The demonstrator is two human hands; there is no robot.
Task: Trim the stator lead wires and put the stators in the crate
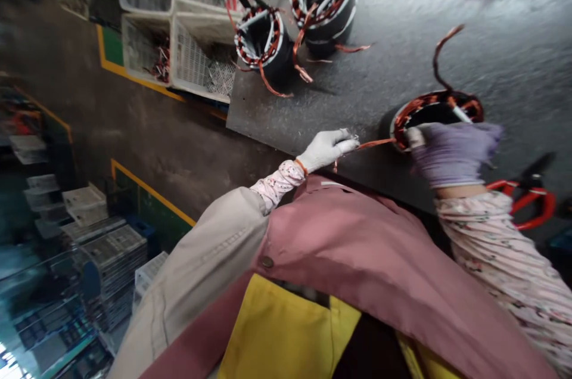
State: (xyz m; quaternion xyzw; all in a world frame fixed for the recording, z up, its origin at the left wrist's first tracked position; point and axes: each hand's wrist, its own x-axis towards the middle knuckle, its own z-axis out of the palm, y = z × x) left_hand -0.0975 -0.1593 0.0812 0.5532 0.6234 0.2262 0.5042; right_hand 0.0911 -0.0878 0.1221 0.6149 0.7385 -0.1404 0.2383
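A motor stator [402, 123] with a ring of copper windings stands on the dark worktable near its front edge. My left hand [328, 148], in a white glove, is closed on a bundle of copper lead wire [375, 143] that runs out to the left of the stator. At the stator's near rim is my right hand [451, 149] in a purple-backed glove, gripping the ring; its fingers are mostly hidden at the opening. Another copper lead [440, 60] sticks up from the far side of the windings.
Two more wound stators, a smaller one [279, 51] and a larger one [348, 21], stand at the table's far left. Red-handled scissors [536, 203] lie beside my right wrist. White plastic crates [172, 48] with scraps adjoin the table's left edge. Stacked crates [114, 248] stand on the floor.
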